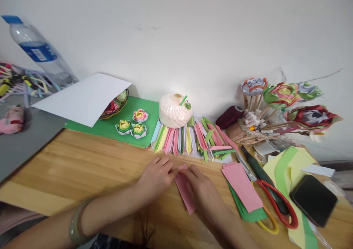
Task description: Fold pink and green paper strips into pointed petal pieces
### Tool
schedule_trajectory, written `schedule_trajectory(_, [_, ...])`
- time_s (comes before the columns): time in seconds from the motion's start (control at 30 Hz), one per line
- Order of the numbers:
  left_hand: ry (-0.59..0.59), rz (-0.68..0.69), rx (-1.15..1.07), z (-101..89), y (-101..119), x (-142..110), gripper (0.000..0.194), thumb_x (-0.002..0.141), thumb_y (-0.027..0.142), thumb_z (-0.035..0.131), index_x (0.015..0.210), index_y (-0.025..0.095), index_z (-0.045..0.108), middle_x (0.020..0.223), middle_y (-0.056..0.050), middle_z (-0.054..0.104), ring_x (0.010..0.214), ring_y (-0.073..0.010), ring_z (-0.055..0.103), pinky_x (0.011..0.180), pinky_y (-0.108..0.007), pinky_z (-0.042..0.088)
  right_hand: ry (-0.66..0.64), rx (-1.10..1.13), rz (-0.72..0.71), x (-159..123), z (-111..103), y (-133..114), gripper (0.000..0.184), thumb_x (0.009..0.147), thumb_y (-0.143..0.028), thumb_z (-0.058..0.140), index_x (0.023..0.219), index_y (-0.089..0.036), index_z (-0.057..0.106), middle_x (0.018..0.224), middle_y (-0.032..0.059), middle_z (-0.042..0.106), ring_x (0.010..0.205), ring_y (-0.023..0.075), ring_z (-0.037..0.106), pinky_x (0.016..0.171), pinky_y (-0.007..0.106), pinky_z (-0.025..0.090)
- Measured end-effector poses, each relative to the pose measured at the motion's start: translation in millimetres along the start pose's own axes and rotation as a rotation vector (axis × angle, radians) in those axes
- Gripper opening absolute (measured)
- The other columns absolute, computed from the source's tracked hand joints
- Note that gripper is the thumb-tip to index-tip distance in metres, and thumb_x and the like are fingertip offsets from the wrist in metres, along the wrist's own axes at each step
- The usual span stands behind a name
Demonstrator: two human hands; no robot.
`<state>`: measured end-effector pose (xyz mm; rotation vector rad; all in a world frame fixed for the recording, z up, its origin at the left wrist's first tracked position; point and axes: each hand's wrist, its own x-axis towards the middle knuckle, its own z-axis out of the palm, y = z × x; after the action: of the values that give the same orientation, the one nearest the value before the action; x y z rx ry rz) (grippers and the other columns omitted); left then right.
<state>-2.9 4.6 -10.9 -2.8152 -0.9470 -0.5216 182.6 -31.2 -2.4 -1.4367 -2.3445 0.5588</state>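
Note:
A narrow strip of pink paper point(184, 192) lies between my hands over the wooden table. My left hand point(158, 175) pinches its far left corner with thumb and curled fingers. On the other side, my right hand point(200, 188) grips the far right part of the strip and covers some of its right edge. Beyond my fingers stand rows of folded paper pieces point(172, 140) in pink, green, yellow and white. To the right of my right hand is a stack of pink paper strips point(242, 186), with green paper strips point(252, 212) underneath.
Red-handled scissors point(278, 201) and a black phone-like object point(313, 200) lie at right. Paper flowers point(284, 94) stand behind them. A white textured ornament point(175, 111) stands at the back. Small paper lotuses point(138, 130) rest on green card point(138, 103). A bottle point(38, 50) stands at far left.

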Motion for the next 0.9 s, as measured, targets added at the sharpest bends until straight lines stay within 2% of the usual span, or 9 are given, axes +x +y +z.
schedule_trajectory(0.13, [0.029, 0.003, -0.015, 1.8, -0.7, -0.7, 0.014, 0.088, 0.013, 0.056, 0.097, 0.016, 0.065, 0.071, -0.003, 0.055, 0.078, -0.0202, 0.05, 0.077, -0.036, 0.042, 0.037, 0.004, 0.034, 7.7, 2.1, 4.7, 0.036, 0.083, -0.003, 0.036, 0.108, -0.016, 0.058, 0.096, 0.0091, 0.061, 0.074, 0.0173, 0.061, 0.066, 0.03, 0.051])
schedule_trajectory(0.2, [0.035, 0.004, -0.019, 2.3, -0.8, -0.8, 0.01, 0.087, 0.013, 0.057, 0.089, 0.017, 0.066, 0.071, -0.003, 0.055, 0.077, -0.0197, 0.05, 0.075, -0.034, 0.042, 0.062, 0.014, 0.043, 11.6, -0.3, 6.4, 0.038, 0.084, -0.005, 0.037, 0.114, -0.017, 0.056, 0.1, 0.0096, 0.063, 0.078, 0.0178, 0.062, 0.067, 0.03, 0.051])
schedule_trajectory(0.27, [0.04, 0.0, -0.019, 2.1, -0.7, -0.7, 0.009, 0.087, 0.013, 0.058, 0.091, 0.016, 0.065, 0.072, -0.002, 0.056, 0.077, -0.0193, 0.049, 0.074, -0.034, 0.042, 0.094, 0.029, 0.06, 13.1, -5.5, 7.1, 0.037, 0.085, -0.008, 0.039, 0.117, -0.019, 0.055, 0.104, 0.0082, 0.064, 0.087, 0.0176, 0.063, 0.072, 0.03, 0.051])
schedule_trajectory(0.33, [0.044, -0.008, -0.018, 1.9, -0.4, -0.4, 0.01, 0.086, 0.014, 0.058, 0.093, 0.016, 0.064, 0.072, -0.002, 0.056, 0.075, -0.019, 0.049, 0.074, -0.034, 0.042, 0.143, 0.024, 0.123, 11.4, -11.5, 7.5, 0.029, 0.087, -0.012, 0.04, 0.109, -0.019, 0.057, 0.097, 0.0066, 0.066, 0.085, 0.0174, 0.063, 0.07, 0.029, 0.05])
schedule_trajectory(0.4, [0.049, -0.012, -0.02, 2.4, -0.1, 0.0, 0.01, 0.086, 0.014, 0.058, 0.094, 0.016, 0.064, 0.071, -0.002, 0.055, 0.074, -0.0187, 0.049, 0.075, -0.034, 0.042, 0.186, 0.001, 0.208, 8.0, -16.1, 8.0, 0.017, 0.089, -0.019, 0.043, 0.095, -0.019, 0.059, 0.085, 0.0054, 0.066, 0.073, 0.0177, 0.063, 0.061, 0.027, 0.048])
schedule_trajectory(0.47, [0.052, -0.01, -0.025, 3.5, -0.1, 0.5, 0.012, 0.086, 0.014, 0.058, 0.096, 0.017, 0.064, 0.07, -0.002, 0.054, 0.074, -0.0184, 0.048, 0.076, -0.034, 0.042, 0.192, -0.017, 0.262, 5.4, -18.4, 8.6, 0.013, 0.088, -0.026, 0.049, 0.083, -0.02, 0.059, 0.077, 0.0039, 0.066, 0.066, 0.0173, 0.062, 0.055, 0.026, 0.045])
schedule_trajectory(0.53, [0.054, -0.009, -0.032, 4.9, -0.6, 1.2, 0.013, 0.085, 0.014, 0.059, 0.097, 0.018, 0.064, 0.07, -0.002, 0.053, 0.075, -0.0186, 0.048, 0.078, -0.035, 0.041, 0.17, -0.021, 0.276, 5.5, -19.1, 8.7, 0.011, 0.086, -0.027, 0.054, 0.08, -0.02, 0.06, 0.076, 0.0026, 0.067, 0.064, 0.0166, 0.062, 0.053, 0.024, 0.043])
schedule_trajectory(0.73, [0.056, -0.001, -0.046, 5.7, -4.5, 4.0, 0.009, 0.086, 0.015, 0.06, 0.092, 0.019, 0.065, 0.069, -0.001, 0.051, 0.076, -0.0189, 0.048, 0.072, -0.032, 0.039, 0.159, -0.044, 0.244, 14.0, -18.1, 5.8, 0.015, 0.085, -0.023, 0.053, 0.072, -0.021, 0.059, 0.068, -0.0003, 0.065, 0.057, 0.0141, 0.06, 0.047, 0.022, 0.039])
schedule_trajectory(0.9, [0.076, -0.005, -0.06, 5.5, -5.2, 5.7, 0.013, 0.088, 0.018, 0.059, 0.1, 0.02, 0.065, 0.072, -0.002, 0.053, 0.077, -0.0193, 0.048, 0.069, -0.032, 0.038, 0.219, -0.112, 0.118, 6.8, -8.5, 8.1, 0.016, 0.089, -0.019, 0.047, 0.08, -0.02, 0.061, 0.077, 0.0039, 0.065, 0.069, 0.0176, 0.062, 0.057, 0.026, 0.045])
